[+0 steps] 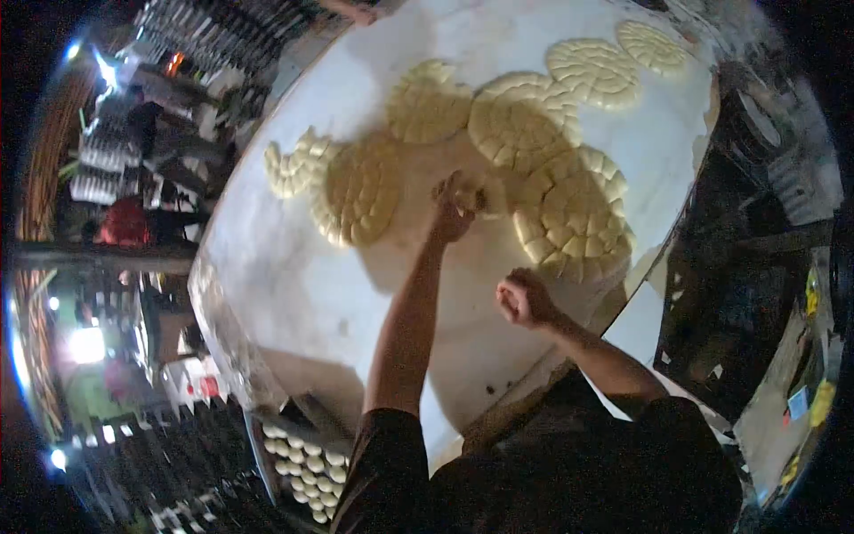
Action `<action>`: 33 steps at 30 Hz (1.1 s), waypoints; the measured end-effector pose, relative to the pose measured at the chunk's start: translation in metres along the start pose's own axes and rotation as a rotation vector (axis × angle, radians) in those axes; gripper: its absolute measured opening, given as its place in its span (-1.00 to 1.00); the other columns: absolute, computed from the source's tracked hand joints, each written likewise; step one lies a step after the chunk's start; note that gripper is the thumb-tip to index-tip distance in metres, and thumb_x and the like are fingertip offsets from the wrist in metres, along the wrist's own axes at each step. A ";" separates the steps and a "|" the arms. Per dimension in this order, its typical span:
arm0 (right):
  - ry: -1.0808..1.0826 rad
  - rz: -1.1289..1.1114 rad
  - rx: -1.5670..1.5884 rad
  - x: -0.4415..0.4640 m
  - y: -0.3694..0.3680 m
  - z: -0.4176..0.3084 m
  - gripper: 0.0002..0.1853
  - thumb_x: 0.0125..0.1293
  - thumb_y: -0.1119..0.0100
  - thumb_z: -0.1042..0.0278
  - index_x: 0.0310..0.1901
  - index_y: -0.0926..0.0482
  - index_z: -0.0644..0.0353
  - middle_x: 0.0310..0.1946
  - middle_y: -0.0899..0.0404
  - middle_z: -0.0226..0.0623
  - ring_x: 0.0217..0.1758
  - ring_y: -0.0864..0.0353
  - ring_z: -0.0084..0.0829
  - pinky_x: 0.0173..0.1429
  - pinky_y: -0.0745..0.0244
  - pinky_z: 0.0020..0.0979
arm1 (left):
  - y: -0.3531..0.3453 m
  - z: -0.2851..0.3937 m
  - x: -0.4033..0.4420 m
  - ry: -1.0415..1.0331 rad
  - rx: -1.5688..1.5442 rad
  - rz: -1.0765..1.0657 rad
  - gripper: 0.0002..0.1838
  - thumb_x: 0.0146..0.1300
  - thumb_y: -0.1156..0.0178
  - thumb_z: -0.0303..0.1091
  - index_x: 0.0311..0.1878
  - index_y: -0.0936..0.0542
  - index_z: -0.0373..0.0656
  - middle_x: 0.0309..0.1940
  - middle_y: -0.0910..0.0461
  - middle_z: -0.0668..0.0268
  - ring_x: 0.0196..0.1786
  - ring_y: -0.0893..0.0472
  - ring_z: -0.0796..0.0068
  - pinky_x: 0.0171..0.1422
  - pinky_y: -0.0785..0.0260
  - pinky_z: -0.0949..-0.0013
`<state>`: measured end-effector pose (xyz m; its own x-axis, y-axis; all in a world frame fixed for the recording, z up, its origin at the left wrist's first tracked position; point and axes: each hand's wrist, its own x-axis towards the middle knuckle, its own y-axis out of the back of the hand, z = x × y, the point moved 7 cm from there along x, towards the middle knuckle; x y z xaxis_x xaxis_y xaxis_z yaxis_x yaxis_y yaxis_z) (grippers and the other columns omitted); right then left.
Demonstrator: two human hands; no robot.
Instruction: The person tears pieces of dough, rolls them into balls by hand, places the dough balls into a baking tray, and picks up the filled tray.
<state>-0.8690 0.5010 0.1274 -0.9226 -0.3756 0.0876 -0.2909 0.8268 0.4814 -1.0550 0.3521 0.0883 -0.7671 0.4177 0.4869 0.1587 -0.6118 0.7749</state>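
Note:
My left hand [454,209] reaches over the middle of the white table [294,276]. Its fingers are curled around what looks like a pale piece of dough, mostly hidden. Closer to me, my right hand [525,298] is closed in a loose fist above the table; whatever may be inside it is hidden. Just beyond my right hand lies a round cluster of dough pieces [574,214], packed edge to edge in rings. Another dough cluster [356,191] sits to the left of my left hand, joined to a smaller curved group [301,163].
More dough clusters [525,120] spread toward the far right of the table. A tray of round dough balls [307,472] stands below the table's near left edge. At the far edge is another person's hand [356,11]. A person in red [124,222] is in the left background.

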 end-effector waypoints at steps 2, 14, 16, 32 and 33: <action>0.163 0.108 -0.145 0.002 0.001 -0.002 -0.93 0.20 -0.14 0.40 -0.36 -0.46 0.14 -0.44 -0.45 -0.20 -0.29 -0.48 -0.16 -0.12 -0.35 -0.15 | -0.023 0.009 0.027 0.326 -0.250 -0.133 -0.16 0.05 -0.41 -0.25 0.40 -0.24 -0.12 0.27 -0.39 -0.02 0.26 -0.39 -0.08 0.38 -0.22 0.00; 0.172 0.366 -0.590 0.018 -0.019 -0.016 -0.45 0.23 -0.15 0.25 0.26 -0.40 0.21 -0.09 -0.50 0.03 -0.05 -0.47 -0.01 0.03 -0.31 0.09 | 0.077 0.102 -0.217 0.916 -0.298 -0.181 -0.66 0.45 -0.05 -0.22 0.14 -0.52 -0.23 0.03 -0.56 0.15 0.12 -0.56 0.13 0.21 -0.43 0.13; 0.102 0.330 -0.508 0.017 -0.024 -0.015 -0.49 0.29 -0.08 0.16 0.23 -0.48 0.19 -0.10 -0.57 0.08 -0.04 -0.53 0.02 0.08 -0.36 0.02 | 0.099 0.130 -0.280 1.037 -0.893 0.221 -0.67 0.43 -0.11 -0.26 0.17 -0.46 -0.18 0.03 -0.53 0.18 0.08 -0.58 0.21 0.17 -0.47 0.17; -0.198 0.286 0.329 -0.112 -0.089 0.002 -0.66 0.26 -0.21 0.10 -0.13 -0.45 0.20 -0.30 -0.48 -0.18 -0.20 -0.54 -0.16 -0.08 -0.46 -0.17 | 0.132 0.190 -0.518 0.955 -0.781 0.826 -0.77 0.34 -0.20 -0.27 -0.09 -0.50 -0.22 -0.16 -0.52 0.12 0.05 -0.49 0.13 0.20 -0.35 0.15; -0.146 0.370 0.277 -0.107 -0.053 -0.009 -0.66 0.23 -0.20 0.06 -0.19 -0.49 0.19 -0.32 -0.47 -0.16 -0.19 -0.52 -0.08 -0.05 -0.43 -0.14 | 0.121 0.187 -0.533 1.067 -0.805 0.760 -0.75 0.31 -0.21 -0.25 -0.10 -0.52 -0.22 -0.16 -0.53 0.08 0.07 -0.48 0.09 0.20 -0.34 0.11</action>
<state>-0.7520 0.4936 0.1001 -0.9970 0.0111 0.0764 0.0254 0.9816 0.1892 -0.5104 0.1811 -0.0020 -0.7926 -0.5969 -0.1248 0.6087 -0.7868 -0.1027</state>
